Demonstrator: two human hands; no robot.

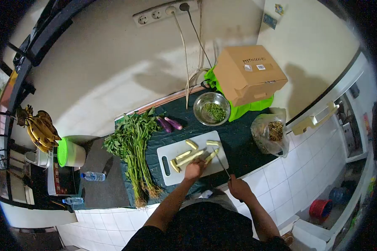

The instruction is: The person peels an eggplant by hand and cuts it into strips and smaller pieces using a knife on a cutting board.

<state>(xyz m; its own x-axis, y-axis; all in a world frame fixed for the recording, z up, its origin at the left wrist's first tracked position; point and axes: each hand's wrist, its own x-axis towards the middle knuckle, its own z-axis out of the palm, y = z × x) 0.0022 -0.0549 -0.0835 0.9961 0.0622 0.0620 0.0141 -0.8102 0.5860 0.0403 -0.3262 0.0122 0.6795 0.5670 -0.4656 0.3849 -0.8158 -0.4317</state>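
On the white cutting board [168, 151] lie several long, pale yellow-green vegetable pieces, their kind unclear. My left hand [194, 169] is low over the board, its fingers closed on one pale vegetable piece [212, 156] that points toward the upper right. In my right hand [240, 189], just off the board's lower right corner, is the handle of a knife [224, 169]. Its thin blade reaches up over the board, close beside the held piece. Left of the board, a big bunch of leafy greens [135, 154] lies with its roots toward me. Purple eggplants [172, 124] rest above the board.
A metal bowl [198, 117] holds chopped greens. Behind it, a cardboard box [249, 75] sits on a bright green bag [241, 110]. A clear plastic bag [262, 140] stands at the right edge. Water bottles [93, 176], a green-lidded container [75, 154] and hanging bananas [38, 133] are leftward.
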